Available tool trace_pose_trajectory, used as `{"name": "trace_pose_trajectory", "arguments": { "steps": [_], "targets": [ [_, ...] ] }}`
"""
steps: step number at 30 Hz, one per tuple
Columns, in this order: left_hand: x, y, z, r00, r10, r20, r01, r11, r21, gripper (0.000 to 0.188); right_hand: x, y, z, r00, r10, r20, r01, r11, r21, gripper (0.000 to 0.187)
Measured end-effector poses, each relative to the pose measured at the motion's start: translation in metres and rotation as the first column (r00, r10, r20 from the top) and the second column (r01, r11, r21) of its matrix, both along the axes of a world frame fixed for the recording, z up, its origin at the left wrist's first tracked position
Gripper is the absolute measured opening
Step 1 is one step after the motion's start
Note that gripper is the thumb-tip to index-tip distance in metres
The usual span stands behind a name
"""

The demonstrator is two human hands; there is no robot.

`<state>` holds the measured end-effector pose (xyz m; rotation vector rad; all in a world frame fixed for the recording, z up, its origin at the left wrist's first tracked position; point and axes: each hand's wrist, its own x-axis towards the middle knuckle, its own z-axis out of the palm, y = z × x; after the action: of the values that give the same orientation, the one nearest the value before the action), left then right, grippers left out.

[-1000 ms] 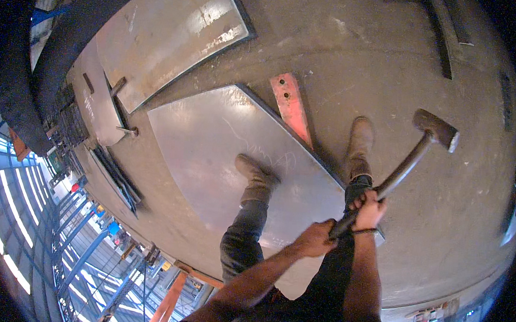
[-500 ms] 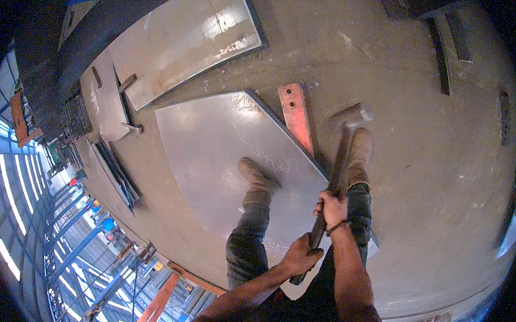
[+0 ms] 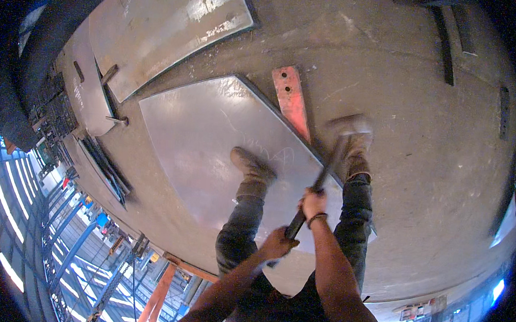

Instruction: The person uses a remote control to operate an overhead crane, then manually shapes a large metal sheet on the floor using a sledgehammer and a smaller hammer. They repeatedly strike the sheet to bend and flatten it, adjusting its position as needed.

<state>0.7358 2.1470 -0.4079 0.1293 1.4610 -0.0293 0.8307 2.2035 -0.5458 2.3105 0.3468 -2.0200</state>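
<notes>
left hand (image 3: 278,243) clamped near sledgehammer (image 3: 322,179) butt; right hand (image 3: 313,202) clamped further along — spread likely for control; hammer head (image 3: 356,126) past steel plate's right edge; steel plate (image 3: 188,151) under left boot (image 3: 254,164)

We see pale scrawl (image 3: 278,155) on large grey metal plate (image 3: 191,151); more pale marks (image 3: 78,97) on smaller plate (image 3: 96,113) at left; we can read no words or numbers.
</notes>
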Motion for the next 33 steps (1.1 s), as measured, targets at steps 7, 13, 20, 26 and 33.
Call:
{"name": "trace_pose_trajectory", "arguments": {
  "steps": [7,13,20,26,33],
  "targets": [
    [0.034,0.008,0.055,0.990,0.134,-0.050,-0.138,0.985,-0.100,0.028,0.012,0.011,0.047,0.962,-0.189,-0.197,0.138,0.959,-0.247,0.009],
    [0.051,0.035,0.069,0.937,0.348,0.017,-0.347,0.937,-0.043,0.037,0.038,0.034,0.047,0.986,-0.107,-0.130,0.072,0.965,-0.251,0.011],
    [0.063,-0.023,0.027,0.925,0.374,0.067,-0.380,0.915,0.135,0.044,0.032,0.023,0.034,0.926,0.308,-0.220,-0.357,0.904,-0.236,0.020],
    [0.069,-0.121,-0.067,0.823,0.563,0.073,-0.526,0.708,0.471,0.041,-0.068,-0.042,0.026,0.854,0.487,-0.181,-0.519,0.790,-0.325,0.017],
    [-0.095,-0.174,0.031,0.070,0.959,0.274,-0.986,0.109,-0.130,0.037,-0.180,-0.101,0.008,0.238,0.964,-0.119,-0.956,0.211,-0.204,0.019]
  ]
}}
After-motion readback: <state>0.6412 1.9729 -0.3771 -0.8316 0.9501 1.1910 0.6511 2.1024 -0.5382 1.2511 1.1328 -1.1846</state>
